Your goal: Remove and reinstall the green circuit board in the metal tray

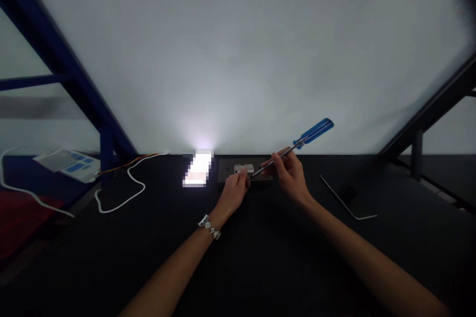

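I have the right hand (292, 173) closed around the metal shaft of the screwdriver (314, 132), just to the right of the dark plate (224, 171), my landmark. The blue handle points up and away to the right; the shaft slants down to the left hand (235, 189). That hand is at the plate's near edge, fingers drawn together beside the white block (243, 168) on the plate. From here I cannot tell whether they pinch anything, and they hide the screwdriver's tip from me.

The plate lies on the black tabletop (260, 262), near its far edge. Behind it I see a pale grey wall (241, 59), brightest behind and left of the plate; the rest of the room is dim. A blue frame (74, 79) slants down far to the plate's left, a dark frame (417, 146) far to its right.

Just left of the plate I see a glowing, pixelated panel (199, 168). Farther left run a white cable (143, 185) and thin coloured wires (126, 164), then a white-and-blue flat item (80, 166) and something red (22, 218). Well to the plate's right, and nearer me, lies a bent metal rod (340, 199). In my view, the hands partly cover the plate's near side.
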{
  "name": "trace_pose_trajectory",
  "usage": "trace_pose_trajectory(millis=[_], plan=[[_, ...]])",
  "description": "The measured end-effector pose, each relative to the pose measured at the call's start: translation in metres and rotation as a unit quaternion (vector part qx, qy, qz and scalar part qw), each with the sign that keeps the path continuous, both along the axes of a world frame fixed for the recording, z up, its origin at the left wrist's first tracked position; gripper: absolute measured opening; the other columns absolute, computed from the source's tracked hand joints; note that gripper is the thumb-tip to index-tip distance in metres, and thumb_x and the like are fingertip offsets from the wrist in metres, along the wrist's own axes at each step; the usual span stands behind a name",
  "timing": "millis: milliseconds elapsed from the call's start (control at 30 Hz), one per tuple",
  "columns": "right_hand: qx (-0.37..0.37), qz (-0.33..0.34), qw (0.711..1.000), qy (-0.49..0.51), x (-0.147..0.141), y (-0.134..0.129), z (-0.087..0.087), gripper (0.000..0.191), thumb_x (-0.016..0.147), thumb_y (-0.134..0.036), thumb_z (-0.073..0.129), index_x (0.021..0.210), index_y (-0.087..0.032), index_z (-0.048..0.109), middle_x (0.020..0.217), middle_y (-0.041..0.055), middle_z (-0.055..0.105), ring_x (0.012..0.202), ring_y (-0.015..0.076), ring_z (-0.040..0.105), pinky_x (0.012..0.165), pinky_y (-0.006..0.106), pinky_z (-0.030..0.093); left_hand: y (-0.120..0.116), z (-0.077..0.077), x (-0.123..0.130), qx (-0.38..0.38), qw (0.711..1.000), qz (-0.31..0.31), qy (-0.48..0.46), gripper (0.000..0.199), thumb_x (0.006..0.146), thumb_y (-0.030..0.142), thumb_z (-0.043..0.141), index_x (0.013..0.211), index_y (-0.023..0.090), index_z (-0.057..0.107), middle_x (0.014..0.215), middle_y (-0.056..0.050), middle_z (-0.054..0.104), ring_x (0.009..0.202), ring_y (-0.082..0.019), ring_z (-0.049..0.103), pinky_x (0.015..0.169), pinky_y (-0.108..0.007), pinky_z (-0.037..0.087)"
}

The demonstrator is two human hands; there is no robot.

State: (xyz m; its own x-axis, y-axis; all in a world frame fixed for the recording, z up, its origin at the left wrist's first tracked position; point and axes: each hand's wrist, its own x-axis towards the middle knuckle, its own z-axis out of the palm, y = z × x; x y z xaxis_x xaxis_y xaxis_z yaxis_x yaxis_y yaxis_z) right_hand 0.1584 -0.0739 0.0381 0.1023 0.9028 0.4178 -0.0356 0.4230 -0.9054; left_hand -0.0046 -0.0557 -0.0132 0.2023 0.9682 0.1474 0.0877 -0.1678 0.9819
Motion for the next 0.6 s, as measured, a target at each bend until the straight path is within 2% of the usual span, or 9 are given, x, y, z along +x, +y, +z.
trace_pose_trajectory(millis=[33,100,200,233,300,367,500,600], plan=[[0.005,-0.010,1.000,-0.011,0.003,0.002,0.001,0.027,0.090,-0.048,0.057,0.090,-0.023,0.048,0.077,0.0010,0.068,0.055,0.0143,0.064,0.053,0.030,0.056,0.000,0.003,-0.004,0.066,0.996,0.032,0.057,0.049,0.096,0.053,0.039,0.064,0.018,0.051,0.054,0.001,0.045,0.048,-0.013,0.042,0.048,-0.026,0.030],[0.011,-0.028,0.998,-0.049,0.008,0.006,0.002,0.027,0.090,-0.049,0.057,0.091,-0.023,0.049,0.076,0.0011,0.068,0.052,0.0135,0.062,0.050,0.028,0.054,0.002,0.010,-0.011,0.186,0.968,0.071,0.151,0.034,0.098,0.041,0.043,0.074,0.019,0.056,0.062,0.000,0.052,0.056,-0.015,0.047,0.056,-0.027,0.034],[0.015,-0.041,0.990,-0.132,0.014,0.013,0.003,0.028,0.091,-0.050,0.054,0.088,-0.023,0.049,0.072,0.0003,0.066,0.050,0.0130,0.060,0.048,0.026,0.051,0.005,0.016,-0.018,0.302,0.916,0.075,0.253,0.011,0.093,0.026,0.052,0.093,0.019,0.061,0.085,-0.004,0.061,0.081,-0.020,0.056,0.076,-0.033,0.042],[0.016,-0.041,0.986,-0.158,0.014,0.015,0.003,0.028,0.091,-0.050,0.052,0.088,-0.023,0.048,0.071,0.0001,0.065,0.049,0.0129,0.060,0.048,0.026,0.050,0.007,0.016,-0.020,0.325,0.902,0.067,0.278,0.011,0.091,0.023,0.056,0.100,0.020,0.062,0.097,-0.006,0.062,0.093,-0.023,0.056,0.084,-0.036,0.042],[0.020,-0.036,0.979,-0.198,0.013,0.018,0.003,0.028,0.093,-0.050,0.049,0.087,-0.023,0.047,0.069,-0.0001,0.064,0.049,0.0126,0.059,0.048,0.026,0.048,0.011,0.013,-0.022,0.346,0.882,0.040,0.316,0.028,0.086,0.020,0.062,0.114,0.022,0.061,0.118,-0.008,0.059,0.111,-0.026,0.052,0.095,-0.042,0.039],[0.027,-0.029,0.974,-0.225,0.012,0.020,0.003,0.027,0.094,-0.048,0.047,0.086,-0.023,0.047,0.069,-0.0001,0.064,0.050,0.0123,0.058,0.049,0.026,0.048,0.014,0.008,-0.025,0.344,0.875,0.011,0.340,0.038,0.085,0.020,0.065,0.122,0.025,0.059,0.127,-0.007,0.056,0.117,-0.027,0.051,0.098,-0.044,0.037],[0.043,-0.024,0.966,-0.255,0.009,0.022,0.001,0.026,0.095,-0.046,0.044,0.086,-0.023,0.046,0.070,0.0008,0.064,0.052,0.0126,0.058,0.052,0.027,0.048,0.017,0.001,-0.028,0.335,0.873,-0.015,0.355,0.033,0.088,0.023,0.062,0.120,0.025,0.061,0.123,-0.006,0.060,0.114,-0.025,0.054,0.097,-0.043,0.038],[0.045,-0.027,0.963,-0.266,0.008,0.024,0.000,0.025,0.095,-0.046,0.044,0.087,-0.023,0.046,0.070,0.0008,0.064,0.051,0.0127,0.057,0.051,0.027,0.047,0.017,0.002,-0.029,0.334,0.867,-0.015,0.369,0.025,0.089,0.027,0.062,0.115,0.025,0.065,0.119,-0.006,0.063,0.111,-0.026,0.056,0.093,-0.042,0.040]])
